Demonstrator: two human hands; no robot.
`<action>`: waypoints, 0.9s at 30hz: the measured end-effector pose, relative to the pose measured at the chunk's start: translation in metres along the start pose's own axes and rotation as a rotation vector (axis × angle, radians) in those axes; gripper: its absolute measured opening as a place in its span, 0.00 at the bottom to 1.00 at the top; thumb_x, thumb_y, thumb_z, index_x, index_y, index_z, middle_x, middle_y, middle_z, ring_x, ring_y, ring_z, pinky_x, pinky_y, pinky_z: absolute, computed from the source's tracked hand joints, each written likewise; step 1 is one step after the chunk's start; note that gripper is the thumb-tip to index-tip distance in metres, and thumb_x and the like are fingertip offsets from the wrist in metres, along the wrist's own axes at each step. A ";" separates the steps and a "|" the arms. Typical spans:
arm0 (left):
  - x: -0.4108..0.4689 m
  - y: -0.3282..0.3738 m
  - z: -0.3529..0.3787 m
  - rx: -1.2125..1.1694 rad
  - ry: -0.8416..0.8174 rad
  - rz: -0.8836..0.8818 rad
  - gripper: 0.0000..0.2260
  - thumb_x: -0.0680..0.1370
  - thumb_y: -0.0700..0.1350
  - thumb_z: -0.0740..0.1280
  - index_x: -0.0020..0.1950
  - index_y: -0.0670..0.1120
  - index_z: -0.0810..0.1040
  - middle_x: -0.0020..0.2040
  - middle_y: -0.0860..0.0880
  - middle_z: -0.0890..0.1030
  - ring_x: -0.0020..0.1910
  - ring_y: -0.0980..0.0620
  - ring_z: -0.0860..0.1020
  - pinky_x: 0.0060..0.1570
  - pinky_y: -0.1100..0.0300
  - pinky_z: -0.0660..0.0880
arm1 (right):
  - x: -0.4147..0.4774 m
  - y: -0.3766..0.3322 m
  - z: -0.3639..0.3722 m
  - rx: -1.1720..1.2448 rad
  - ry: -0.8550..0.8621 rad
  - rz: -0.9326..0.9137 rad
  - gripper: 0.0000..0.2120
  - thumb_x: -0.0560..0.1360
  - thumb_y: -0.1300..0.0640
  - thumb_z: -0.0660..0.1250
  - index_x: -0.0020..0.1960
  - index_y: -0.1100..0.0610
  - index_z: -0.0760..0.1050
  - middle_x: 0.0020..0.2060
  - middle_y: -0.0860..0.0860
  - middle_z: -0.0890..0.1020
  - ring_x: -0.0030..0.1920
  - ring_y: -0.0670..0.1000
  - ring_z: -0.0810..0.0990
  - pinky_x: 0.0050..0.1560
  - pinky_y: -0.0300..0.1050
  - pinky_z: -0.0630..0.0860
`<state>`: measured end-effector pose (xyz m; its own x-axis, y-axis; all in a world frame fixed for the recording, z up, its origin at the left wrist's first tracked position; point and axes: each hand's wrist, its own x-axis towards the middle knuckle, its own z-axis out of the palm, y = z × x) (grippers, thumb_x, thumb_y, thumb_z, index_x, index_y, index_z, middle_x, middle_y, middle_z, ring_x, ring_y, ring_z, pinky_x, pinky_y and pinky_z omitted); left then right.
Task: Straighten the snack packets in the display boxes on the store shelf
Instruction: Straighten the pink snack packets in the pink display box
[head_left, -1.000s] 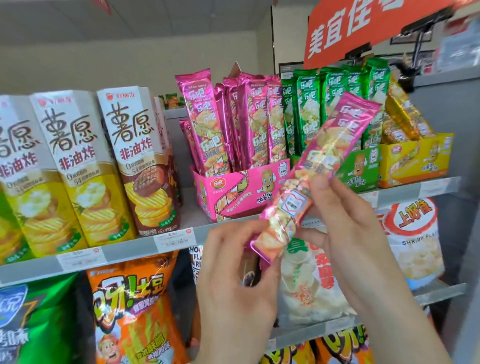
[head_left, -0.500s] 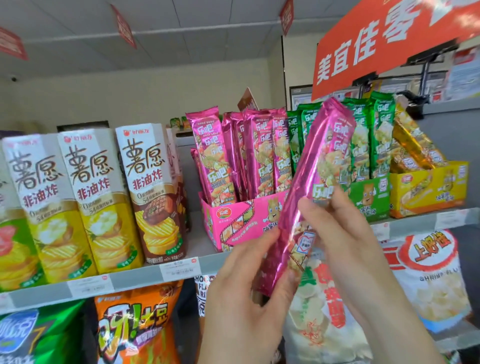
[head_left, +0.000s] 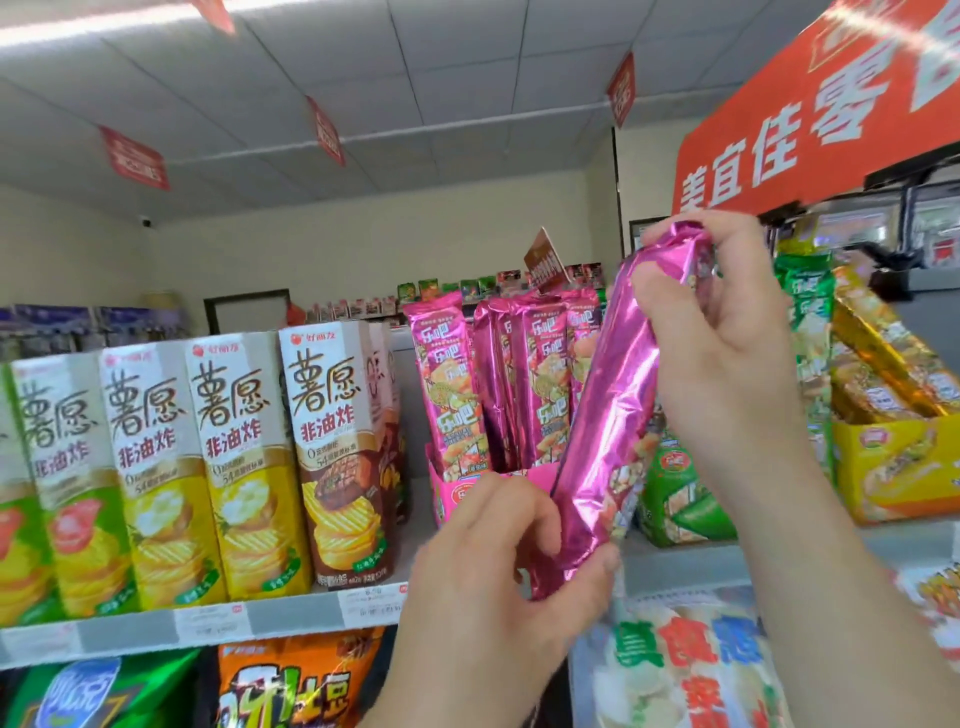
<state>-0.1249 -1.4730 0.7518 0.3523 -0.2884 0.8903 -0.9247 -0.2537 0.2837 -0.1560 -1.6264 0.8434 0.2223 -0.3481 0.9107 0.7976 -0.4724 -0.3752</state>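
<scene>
I hold a long pink foil snack packet (head_left: 613, 415) nearly upright in front of the shelf, its plain back toward me. My right hand (head_left: 722, 353) grips its top end and my left hand (head_left: 498, 587) pinches its bottom end. Behind it stands the pink display box (head_left: 457, 493) with several pink packets (head_left: 498, 384) upright in it. To the right are a green display box (head_left: 680, 509) with green packets (head_left: 805, 306) and a yellow display box (head_left: 893, 467) with leaning gold packets (head_left: 883, 353).
Tall chip cartons (head_left: 218, 457) line the shelf on the left. The shelf edge (head_left: 208, 623) carries price tags. Bagged snacks (head_left: 291, 686) fill the shelf below. An orange sign (head_left: 810, 114) hangs overhead at the right.
The pink packet has gone from slanted to nearly upright and risen. My right hand slid up to its top end. The view has tilted upward.
</scene>
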 end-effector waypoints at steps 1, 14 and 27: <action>0.005 0.001 0.001 0.042 -0.022 0.005 0.16 0.67 0.60 0.70 0.39 0.53 0.67 0.35 0.56 0.71 0.32 0.61 0.69 0.33 0.66 0.68 | 0.003 0.002 0.001 -0.049 0.018 -0.041 0.04 0.78 0.55 0.62 0.50 0.46 0.71 0.36 0.50 0.76 0.33 0.55 0.78 0.38 0.56 0.77; 0.153 -0.001 -0.056 0.600 -0.148 0.223 0.15 0.73 0.51 0.63 0.56 0.52 0.81 0.53 0.52 0.81 0.55 0.51 0.76 0.56 0.53 0.73 | 0.068 -0.010 0.013 -0.247 0.088 -0.236 0.06 0.80 0.53 0.59 0.46 0.53 0.69 0.28 0.41 0.71 0.30 0.40 0.68 0.35 0.39 0.65; 0.188 -0.041 -0.077 0.675 -0.664 0.081 0.19 0.72 0.55 0.74 0.60 0.53 0.76 0.43 0.62 0.75 0.41 0.60 0.74 0.37 0.71 0.66 | 0.112 -0.008 0.083 -0.351 0.122 -0.418 0.13 0.83 0.51 0.57 0.56 0.60 0.72 0.39 0.50 0.73 0.39 0.49 0.71 0.36 0.31 0.63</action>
<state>-0.0315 -1.4455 0.9351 0.4932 -0.7417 0.4546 -0.7446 -0.6301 -0.2203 -0.0911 -1.5943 0.9628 -0.1565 -0.1548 0.9755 0.5650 -0.8241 -0.0401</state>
